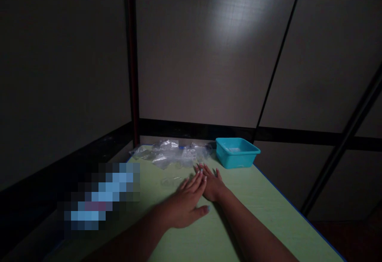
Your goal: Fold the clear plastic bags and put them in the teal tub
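My left hand [188, 205] reaches in from the lower left, palm down, its fingers stretched out and its thumb apart. Its fingertips overlap my right hand [212, 184], which lies flat near the middle of the green table [268, 214] with fingers spread. Neither hand holds anything. Just beyond the fingers lie several clear plastic bags [171, 154], crumpled along the far edge. Another thin clear piece [171, 180] rests on the table left of the hands. A turquoise plastic basin [238, 158] stands at the far right corner, beyond my right hand.
Dark wall panels [197, 63] rise behind and to the left of the table. A blurred-out blue area [104, 194] covers the table's left side; what is there cannot be made out. The table's blue edge runs down the right.
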Tool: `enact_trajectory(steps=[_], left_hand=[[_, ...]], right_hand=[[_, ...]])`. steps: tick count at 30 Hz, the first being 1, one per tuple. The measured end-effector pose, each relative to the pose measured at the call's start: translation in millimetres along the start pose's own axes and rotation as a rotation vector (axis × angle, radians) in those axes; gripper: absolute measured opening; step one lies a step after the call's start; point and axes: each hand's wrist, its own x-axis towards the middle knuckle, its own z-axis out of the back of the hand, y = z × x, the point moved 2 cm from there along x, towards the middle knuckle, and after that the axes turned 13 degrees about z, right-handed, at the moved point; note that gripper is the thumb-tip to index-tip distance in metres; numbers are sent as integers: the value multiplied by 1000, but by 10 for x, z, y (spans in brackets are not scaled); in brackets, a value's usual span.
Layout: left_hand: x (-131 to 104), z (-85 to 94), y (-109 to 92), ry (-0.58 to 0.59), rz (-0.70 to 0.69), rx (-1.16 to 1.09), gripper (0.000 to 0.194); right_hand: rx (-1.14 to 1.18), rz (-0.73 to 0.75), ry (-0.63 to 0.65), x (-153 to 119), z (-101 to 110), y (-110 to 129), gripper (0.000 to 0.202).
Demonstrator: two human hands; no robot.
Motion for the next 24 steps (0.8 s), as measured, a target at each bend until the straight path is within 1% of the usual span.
enact_trajectory(steps=[1, 3, 9, 13, 16, 20, 24], left_hand=[[-6, -14, -44, 36, -33, -23, 72], [-9, -34, -91, 81, -44, -66, 75], [-12, -19, -63, 97, 66, -90, 71], [-64, -8, -59, 81, 193, -68, 68], [-113, -15, -63, 76, 326, -58, 67], [-148, -11, -32, 72, 504, -61, 64], [-141, -2, 61, 65, 584, -57, 61]], right_hand=[[-15, -13, 30, 8, -21, -11, 66], [-34, -37, 58, 12, -44, -30, 71], [-7, -70, 71, -3, -12, 4, 68], [9, -107, 80, 10, 0, 32, 58], [30, -128, 66, 19, -12, 26, 53], [44, -137, 32, 10, -20, 2, 51], [55, -153, 37, -12, -1, -16, 50]])
